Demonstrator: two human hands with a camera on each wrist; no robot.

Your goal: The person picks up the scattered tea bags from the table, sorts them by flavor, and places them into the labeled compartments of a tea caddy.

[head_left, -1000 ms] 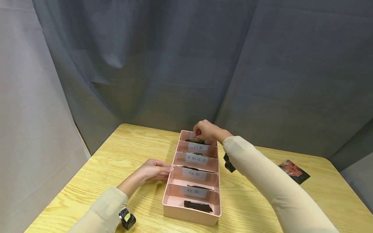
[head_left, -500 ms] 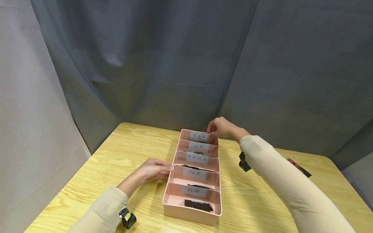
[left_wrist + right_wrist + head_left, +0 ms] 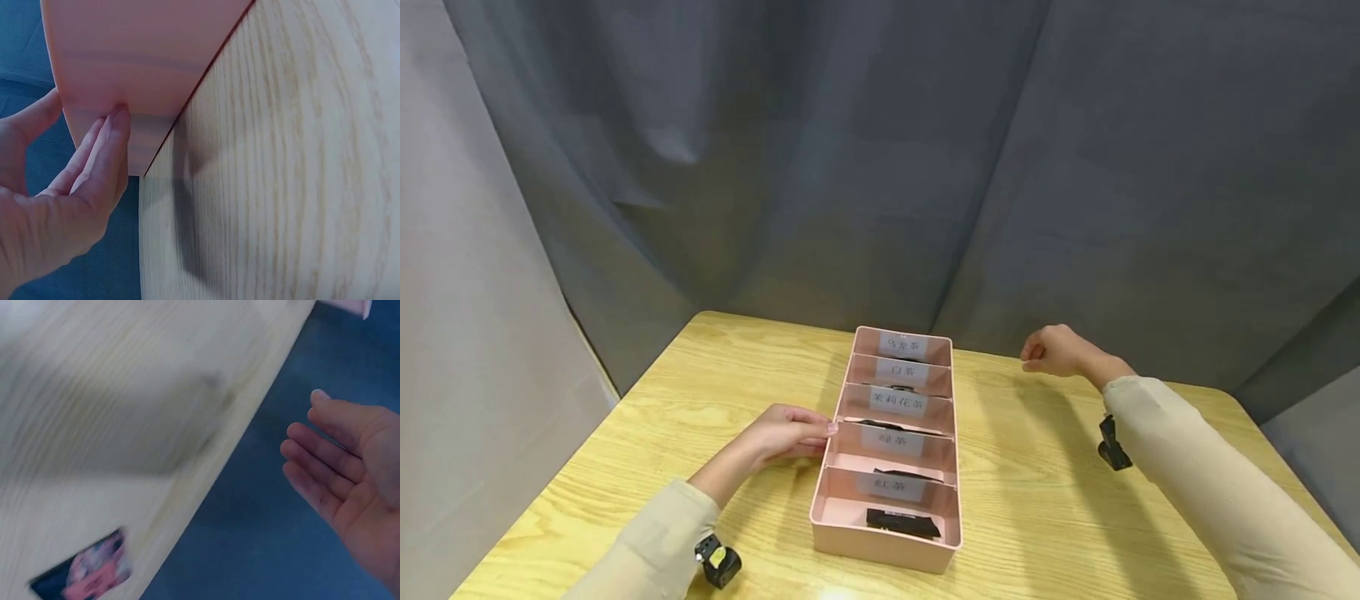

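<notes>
A long pink divided box stands on the wooden table, its compartments marked with white paper labels. My left hand is at the box's left side. In the left wrist view, the straight fingers touch the outer wall and the thumb reaches the rim. A black sachet lies in the front compartment, and dark sachet edges show in others. My right hand hovers right of the box with nothing in it, its fingers loosely bent. Beyond it, a dark packet with a red label lies on the table, blurred.
The wooden table reaches back to a dark grey curtain. A lighter curtain hangs on the left. In the head view the right sleeve covers part of the table's right side.
My right hand has come out of the rear compartment and moved right, away from the box. The red-labelled packet has gone behind the right arm in the head view. The left hand stays put.
</notes>
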